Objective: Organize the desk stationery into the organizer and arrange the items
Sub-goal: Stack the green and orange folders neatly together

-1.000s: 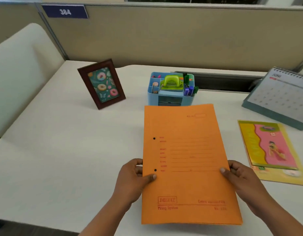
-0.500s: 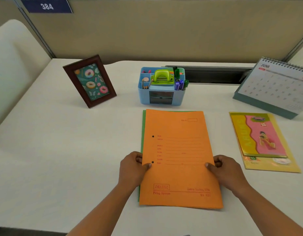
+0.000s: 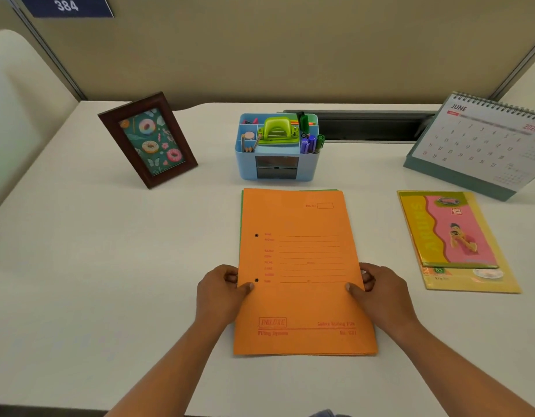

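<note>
An orange file folder [image 3: 302, 266] lies flat on the white desk [image 3: 109, 266], stacked on a green folder [image 3: 242, 212] whose edge shows along the left and top. My left hand [image 3: 221, 293] grips the orange folder's left edge, thumb on top. My right hand [image 3: 380, 293] grips its right edge the same way. Behind the folders stands a blue organizer [image 3: 276, 159] that holds a green hole punch [image 3: 279, 130], purple and green markers [image 3: 311, 142], pencils and small items.
A brown picture frame [image 3: 147, 139] leans at the back left. A June desk calendar [image 3: 483, 142] stands at the back right. In front of it lies a yellow and pink booklet stack [image 3: 456, 239]. A beige partition closes the back.
The orange folder was held lifted, then came down flat onto the green folder. It has since slid left, so less green edge shows. Both hands kept their grip.
</note>
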